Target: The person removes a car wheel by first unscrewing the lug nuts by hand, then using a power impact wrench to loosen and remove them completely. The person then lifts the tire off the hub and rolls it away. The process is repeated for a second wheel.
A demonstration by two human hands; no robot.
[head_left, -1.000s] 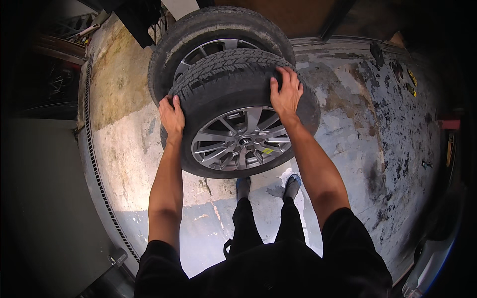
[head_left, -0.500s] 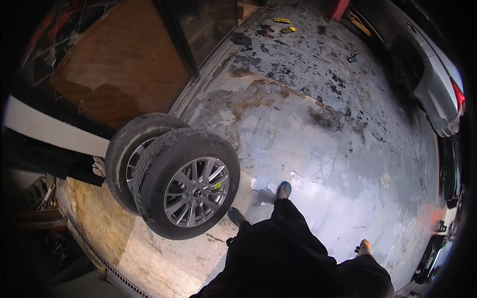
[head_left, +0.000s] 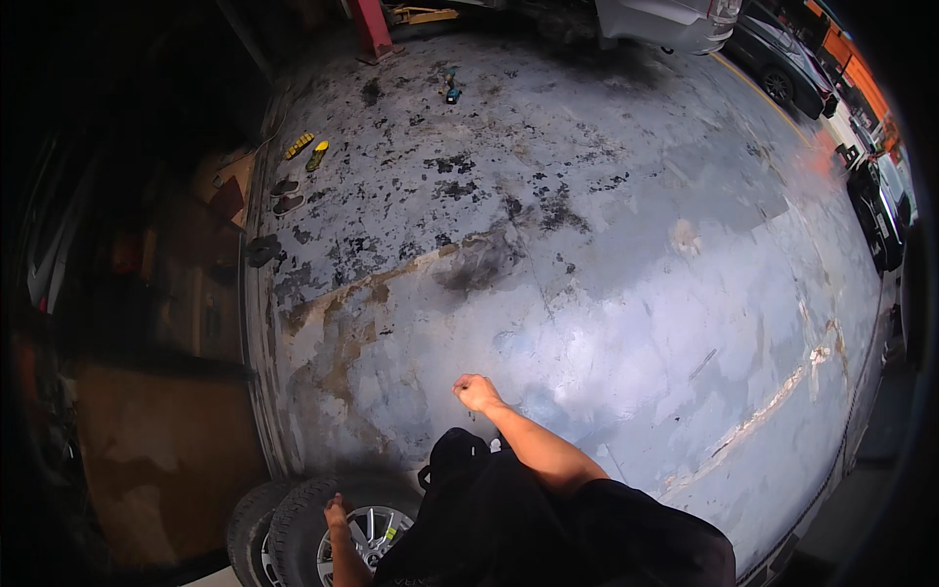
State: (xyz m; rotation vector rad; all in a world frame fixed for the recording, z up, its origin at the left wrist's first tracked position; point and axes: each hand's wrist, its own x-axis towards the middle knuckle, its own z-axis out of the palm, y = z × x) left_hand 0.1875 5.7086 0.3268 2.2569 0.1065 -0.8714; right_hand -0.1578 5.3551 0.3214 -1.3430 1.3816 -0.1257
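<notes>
My right hand (head_left: 476,392) is out in front of my body over the grey floor, its fingers curled in. A dark spot shows at the fingers, too small to name. My left hand (head_left: 335,511) hangs low at my left side, in line with the wheel below it; its fingers are mostly hidden. That wheel (head_left: 303,533) has a black treaded tyre and a silver multi-spoke rim with a yellow-green mark. Behind it leans a second tyre (head_left: 246,528), partly covered by the first. I cannot tell whether the left hand touches the wheel.
Worn, patched concrete floor (head_left: 626,323) stretches ahead. Several shoes (head_left: 288,204) lie along the left wall, and a teal-and-black power tool (head_left: 452,95) is farther off. A red post (head_left: 371,29) stands near a silver vehicle (head_left: 665,22). Dark cars (head_left: 782,73) are at right.
My view has turned to the right and forward, so the wheels are now at the lower left. My right arm has swung up in front, and my left hand has come into view.
</notes>
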